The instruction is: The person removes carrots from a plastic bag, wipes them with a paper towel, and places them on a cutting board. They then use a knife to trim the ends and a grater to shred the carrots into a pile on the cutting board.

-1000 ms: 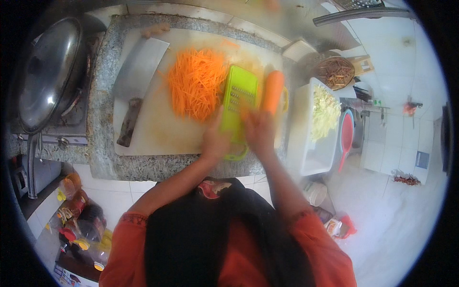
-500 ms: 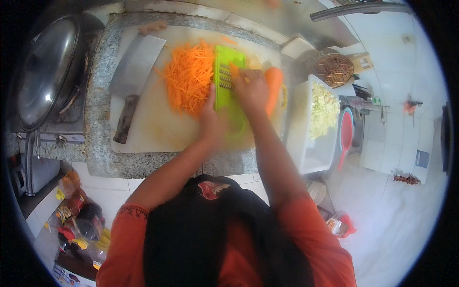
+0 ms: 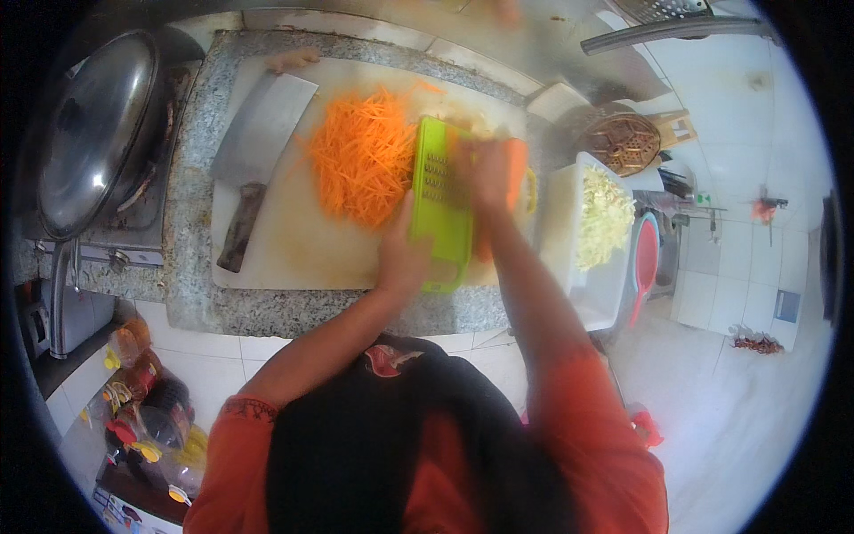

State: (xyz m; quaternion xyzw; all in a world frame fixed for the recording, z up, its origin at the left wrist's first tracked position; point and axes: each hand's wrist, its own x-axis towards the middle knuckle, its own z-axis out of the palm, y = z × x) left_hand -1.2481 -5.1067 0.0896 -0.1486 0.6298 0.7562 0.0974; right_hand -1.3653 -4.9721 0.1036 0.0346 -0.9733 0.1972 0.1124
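Observation:
A green handheld grater [image 3: 445, 240] lies over a pale cutting board [image 3: 347, 267], beside a heap of shredded carrot [image 3: 363, 160]. My left hand [image 3: 405, 255] is closed on the grater's lower left edge. On the grater's upper part my right hand [image 3: 485, 173], blurred by motion, is closed round a piece of carrot [image 3: 455, 140], mostly hidden by the fingers. Just right of that hand a larger carrot [image 3: 515, 169] rests on the board, partly covered. A cleaver [image 3: 265, 125] with a dark handle lies on the board's left side.
A covered wok [image 3: 93, 133] stands on the stove at left. Right of the board sits a white tub [image 3: 592, 294] of pale shredded vegetable [image 3: 605, 218]. Beyond it are a pink sieve [image 3: 647, 254] and a brown woven basket [image 3: 620, 144]. Capped bottles [image 3: 165, 414] stand low at left.
The grater has shifted right and toward me, with my left hand still on it. My right hand has moved slightly right and nearer to me.

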